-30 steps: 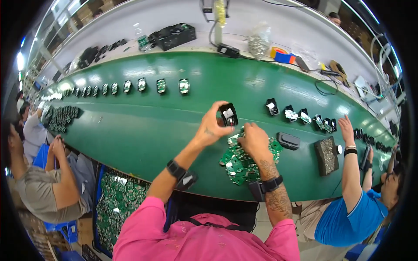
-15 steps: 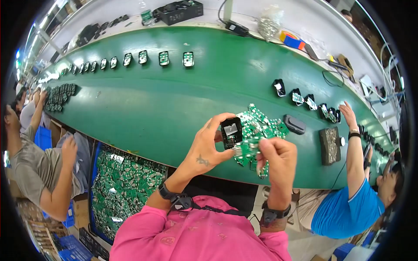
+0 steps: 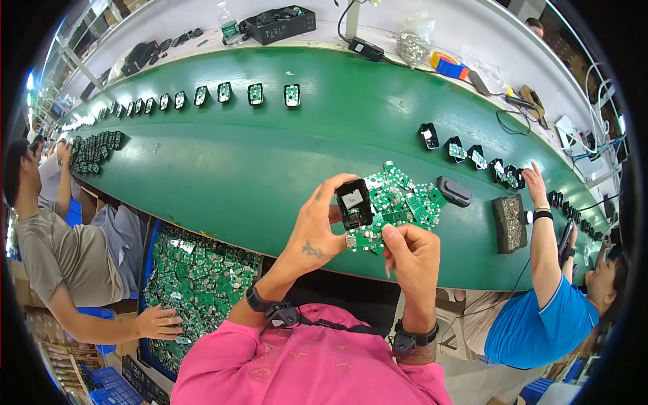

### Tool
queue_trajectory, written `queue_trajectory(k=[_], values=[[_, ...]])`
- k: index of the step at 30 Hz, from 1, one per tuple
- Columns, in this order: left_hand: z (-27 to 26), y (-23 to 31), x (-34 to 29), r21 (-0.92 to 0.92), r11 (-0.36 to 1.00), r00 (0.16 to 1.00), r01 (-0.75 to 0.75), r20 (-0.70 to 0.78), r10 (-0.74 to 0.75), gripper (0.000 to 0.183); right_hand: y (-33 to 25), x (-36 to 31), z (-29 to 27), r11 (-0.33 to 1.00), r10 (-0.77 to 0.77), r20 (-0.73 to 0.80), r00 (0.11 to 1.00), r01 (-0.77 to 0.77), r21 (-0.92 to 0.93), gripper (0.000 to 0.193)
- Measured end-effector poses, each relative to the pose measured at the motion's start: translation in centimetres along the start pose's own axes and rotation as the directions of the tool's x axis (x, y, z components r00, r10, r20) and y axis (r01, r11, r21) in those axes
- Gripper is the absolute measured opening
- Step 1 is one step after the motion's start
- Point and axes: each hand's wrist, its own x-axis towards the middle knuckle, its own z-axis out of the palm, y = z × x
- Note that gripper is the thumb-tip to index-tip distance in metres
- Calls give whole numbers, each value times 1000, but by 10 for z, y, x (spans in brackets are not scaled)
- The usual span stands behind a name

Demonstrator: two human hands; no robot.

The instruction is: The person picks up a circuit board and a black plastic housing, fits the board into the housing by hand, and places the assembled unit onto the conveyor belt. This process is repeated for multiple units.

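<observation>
My left hand [image 3: 316, 226] is closed around a black plastic housing [image 3: 355, 209], its open side turned up and a silvery metal piece inside. A green circuit board [image 3: 366, 237] is pinched between the thumb and fingers of my right hand [image 3: 413, 255]. The board's left end, with a metal connector, reaches just below the housing's lower edge; whether they touch I cannot tell. Just beyond both hands, a heap of loose green circuit boards [image 3: 412, 206] lies on the green table [image 3: 256, 172].
Housings with boards [image 3: 255, 94] line the far left side; more housings [image 3: 455, 150] stand at right. A black case [image 3: 455, 192] and a dark block [image 3: 510, 225] lie right of the heap. A board-filled blue crate [image 3: 202, 277] sits lower left. Co-workers' arms [image 3: 540, 202] reach in from both sides.
My right hand has moved left with the circuit board, closer to the housing's lower edge. The left co-worker's hand has come down over the crate.
</observation>
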Motion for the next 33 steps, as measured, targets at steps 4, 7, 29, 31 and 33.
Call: queue_trajectory(k=[4, 7, 29, 31, 33], values=[[3, 2, -1, 107, 994, 1000, -8, 5, 8, 76, 0, 3, -2, 999, -5, 4, 1000, 5, 44, 31], [5, 6, -1, 88, 994, 998, -66, 10, 66, 75, -2, 5, -2, 999, 0, 9, 1000, 0, 51, 31], [15, -1, -13, -239, 956, 961, 169, 256, -106, 64, 22, 3, 14, 757, -614, -255, 747, 466, -458, 14], [17, -6, -14, -240, 963, 971, 124, 231, -68, 62, 12, 0, 11, 778, -569, -154, 808, 468, -419, 14], [19, 0, -15, -49, 998, 984, 41, 175, -32, 57, 9, -2, 9, 802, -515, -61, 855, 456, -386, 15]])
